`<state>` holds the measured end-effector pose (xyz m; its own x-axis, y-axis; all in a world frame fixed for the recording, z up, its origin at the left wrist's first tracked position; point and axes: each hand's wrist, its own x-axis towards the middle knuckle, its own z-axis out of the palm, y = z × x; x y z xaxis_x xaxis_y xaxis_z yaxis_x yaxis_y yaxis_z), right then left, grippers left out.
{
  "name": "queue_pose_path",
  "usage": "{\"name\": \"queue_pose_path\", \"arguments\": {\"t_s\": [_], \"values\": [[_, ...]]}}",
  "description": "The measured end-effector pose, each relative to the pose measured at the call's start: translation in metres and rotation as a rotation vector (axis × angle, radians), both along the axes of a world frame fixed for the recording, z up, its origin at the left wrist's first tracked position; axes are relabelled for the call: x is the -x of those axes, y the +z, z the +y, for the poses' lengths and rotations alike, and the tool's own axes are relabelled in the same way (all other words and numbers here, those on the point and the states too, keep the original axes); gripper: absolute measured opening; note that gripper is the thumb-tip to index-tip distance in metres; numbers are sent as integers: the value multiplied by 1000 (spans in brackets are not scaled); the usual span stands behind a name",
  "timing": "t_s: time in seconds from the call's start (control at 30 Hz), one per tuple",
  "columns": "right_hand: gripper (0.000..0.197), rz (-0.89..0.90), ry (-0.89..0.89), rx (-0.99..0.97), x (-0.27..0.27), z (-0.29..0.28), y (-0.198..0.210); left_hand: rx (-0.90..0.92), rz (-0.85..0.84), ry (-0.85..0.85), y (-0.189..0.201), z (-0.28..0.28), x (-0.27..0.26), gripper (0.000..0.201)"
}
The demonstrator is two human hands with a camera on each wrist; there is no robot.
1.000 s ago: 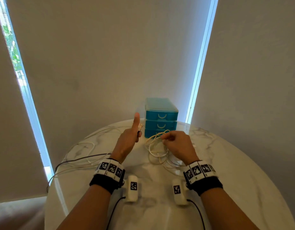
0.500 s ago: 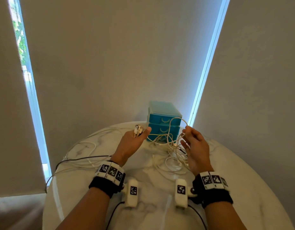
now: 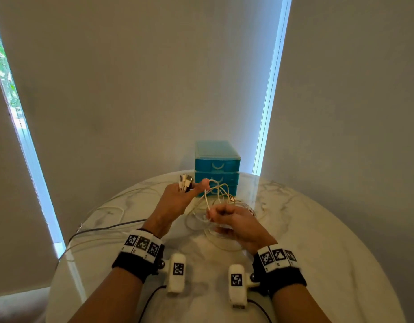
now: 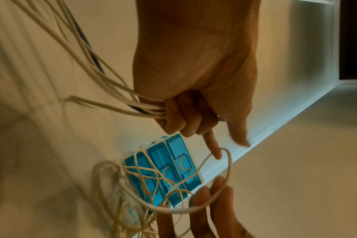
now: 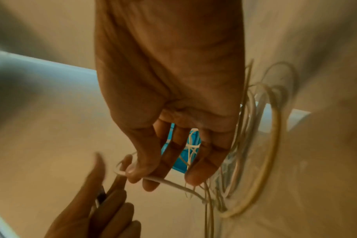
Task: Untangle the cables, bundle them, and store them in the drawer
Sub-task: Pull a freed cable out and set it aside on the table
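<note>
Fingers (image 4: 174, 119) of the left hand (image 3: 175, 201) curl round a bunch of white cables (image 4: 120, 103), with the index finger and thumb stretched out straight; the connector ends (image 3: 185, 181) stick up and away from the person above the fist, while the cords trail back and to the left across the marble table (image 3: 317, 241), their long axis running from the far centre toward the near left edge. One dark cable (image 3: 103, 229) lies among these trailing cords. That hand is raised off the table, palm turned inward, wrist bent slightly upward. A single white loop (image 4: 218, 178) arches from the left index fingertip across to the right hand (image 3: 236, 222), which pinches it between thumb and forefinger while the other fingers hang loosely curled. Beneath and beyond the right hand a tangle of pale coils (image 3: 224, 220) rests on the table, lying roughly flat in rounded loops. Behind the hands, at the far edge of the table, stands a teal drawer unit (image 3: 216, 169), its three drawers closed and their handles facing the person.
</note>
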<state>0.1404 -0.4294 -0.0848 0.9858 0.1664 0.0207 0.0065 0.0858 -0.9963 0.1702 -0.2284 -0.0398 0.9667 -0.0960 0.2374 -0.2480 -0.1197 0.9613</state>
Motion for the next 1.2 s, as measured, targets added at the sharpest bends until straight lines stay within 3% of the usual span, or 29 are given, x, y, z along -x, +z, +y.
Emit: {"name": "queue_pose_path", "arguments": {"t_s": [0.07, 0.13, 0.27, 0.37, 0.5, 0.63, 0.77, 0.93, 1.03, 1.1, 1.2], "values": [[15, 8, -16, 39, -1, 2, 0, 35, -59, 37, 2, -1, 2, 26], [18, 36, -35, 3, -5, 2, -3, 144, -83, 57, 0, 1, -2, 22], [24, 46, -53, 56, -5, 4, -9, 377, -72, 15, 3, 7, -6, 39], [26, 6, -55, 150, -3, 5, -8, 403, -68, -5, 5, 8, -2, 41], [14, -176, -132, 250, 2, 9, -4, 438, -54, 32, 5, 10, -2, 39], [26, -303, -302, -94, 6, 2, 16, 438, 36, 86, -1, 14, -7, 48], [33, -204, -495, -458, 4, -10, 14, 329, 73, 84, -5, 14, -6, 55], [14, -161, -480, -563, -1, -11, 5, 124, 66, -22, -6, 11, -3, 59], [30, -192, -356, -491, -2, -6, 7, 63, 62, -37, -6, 9, -1, 51], [39, -217, -305, -324, 1, -1, 10, 52, 47, -29, -5, 8, -1, 48], [27, -224, -334, -48, 11, 6, 19, 131, 53, 4, -5, 11, -4, 57]]}}
